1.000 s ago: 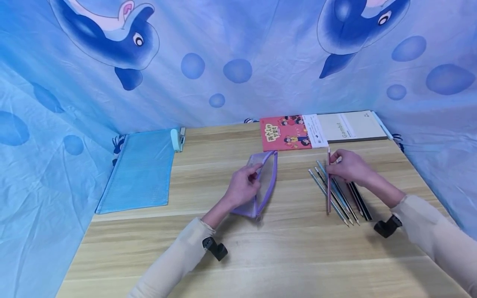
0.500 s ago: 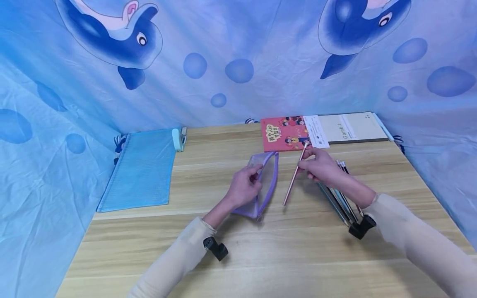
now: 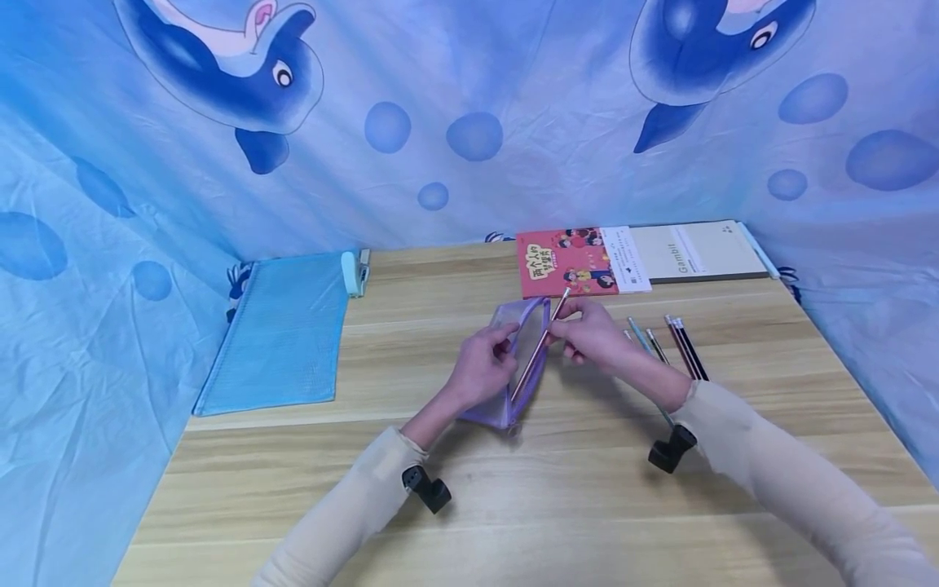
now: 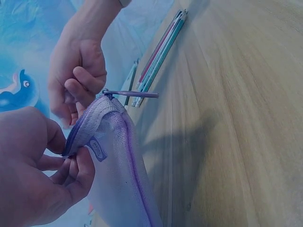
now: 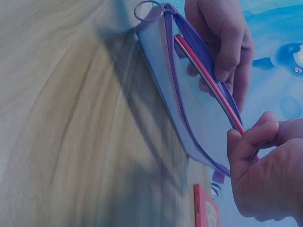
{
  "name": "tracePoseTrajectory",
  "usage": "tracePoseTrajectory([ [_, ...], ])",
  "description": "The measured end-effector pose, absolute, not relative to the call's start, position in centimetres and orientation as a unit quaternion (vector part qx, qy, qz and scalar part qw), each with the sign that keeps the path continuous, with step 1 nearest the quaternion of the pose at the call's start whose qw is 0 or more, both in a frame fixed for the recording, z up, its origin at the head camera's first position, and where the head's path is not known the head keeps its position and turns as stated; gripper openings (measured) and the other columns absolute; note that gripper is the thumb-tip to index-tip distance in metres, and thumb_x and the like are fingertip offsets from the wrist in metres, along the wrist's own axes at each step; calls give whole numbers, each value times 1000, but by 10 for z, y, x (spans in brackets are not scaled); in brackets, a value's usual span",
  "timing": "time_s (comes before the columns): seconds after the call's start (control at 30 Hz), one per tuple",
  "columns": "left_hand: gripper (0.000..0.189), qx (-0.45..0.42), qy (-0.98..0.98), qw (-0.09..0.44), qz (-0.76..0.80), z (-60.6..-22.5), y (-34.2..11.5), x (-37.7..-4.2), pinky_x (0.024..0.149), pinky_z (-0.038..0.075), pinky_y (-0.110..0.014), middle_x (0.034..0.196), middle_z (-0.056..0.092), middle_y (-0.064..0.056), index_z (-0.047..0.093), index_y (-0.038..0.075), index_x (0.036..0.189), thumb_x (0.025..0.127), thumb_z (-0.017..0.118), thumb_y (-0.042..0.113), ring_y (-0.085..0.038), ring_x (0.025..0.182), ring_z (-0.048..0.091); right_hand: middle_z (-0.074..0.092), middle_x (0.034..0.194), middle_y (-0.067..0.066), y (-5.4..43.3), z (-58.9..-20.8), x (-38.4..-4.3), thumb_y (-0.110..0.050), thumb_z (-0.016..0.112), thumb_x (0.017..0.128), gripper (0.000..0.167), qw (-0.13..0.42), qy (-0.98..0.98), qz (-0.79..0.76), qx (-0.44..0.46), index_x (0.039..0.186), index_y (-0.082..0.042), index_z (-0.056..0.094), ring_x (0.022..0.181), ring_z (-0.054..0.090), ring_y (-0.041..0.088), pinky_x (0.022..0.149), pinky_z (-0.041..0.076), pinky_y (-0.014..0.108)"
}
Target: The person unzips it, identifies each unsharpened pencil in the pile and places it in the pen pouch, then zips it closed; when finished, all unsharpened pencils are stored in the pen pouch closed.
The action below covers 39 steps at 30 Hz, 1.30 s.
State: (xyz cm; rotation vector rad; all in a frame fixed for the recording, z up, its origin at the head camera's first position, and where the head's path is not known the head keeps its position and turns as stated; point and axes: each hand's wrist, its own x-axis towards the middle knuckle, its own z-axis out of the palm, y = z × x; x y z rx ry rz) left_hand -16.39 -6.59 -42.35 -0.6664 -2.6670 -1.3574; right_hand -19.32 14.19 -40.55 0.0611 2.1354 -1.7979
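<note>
pinching edge of purple mesh pouch [image 4: 116,175] in left hand [image 3: 480,367]. pinching red pencil [image 3: 532,363] in right hand [image 3: 592,334]; holding it slanted, lower end at the pouch's unzipped mouth, cannot tell how deep inside. on wooden table [image 3: 587,505] to the right: loose pencils [image 3: 689,349], partly hidden behind right forearm [image 3: 656,381]. beyond pouch: red booklet [image 3: 565,265].

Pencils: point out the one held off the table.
The reddish pencil pinched in the right hand, slanting at the mouth of the purple pouch; the other visible pencils lie on the table.
</note>
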Motion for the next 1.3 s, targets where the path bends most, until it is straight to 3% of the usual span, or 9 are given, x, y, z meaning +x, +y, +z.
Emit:
tracePoseTrajectory([
  [0.6,51,-218,-864,39,-452,-425,-63,-166,64,52,-22,83,65,-11,61,-10,130,79,65,-6,-16,74,60,70,82,14,120,-415,-186,-5,62,95,25,191,766,-613,30,114,5,48,44,49,9,36,39,21],
  [0.87,54,-208,-864,34,-457,-422,-65,-166,66,52,-22,87,62,-11,59,-10,131,77,62,-10,-18,78,59,71,91,20,119,-412,-187,-2,57,96,26,201,766,-610,21,118,9,49,46,53,9,37,40,20],
  [1.3,53,-202,-869,36,-449,-419,-67,-166,69,52,-23,87,61,-9,60,-9,130,77,61,-11,-18,80,57,70,95,19,175,-403,-191,-10,54,99,30,193,800,-567,9,123,8,50,57,58,11,46,43,24],
])
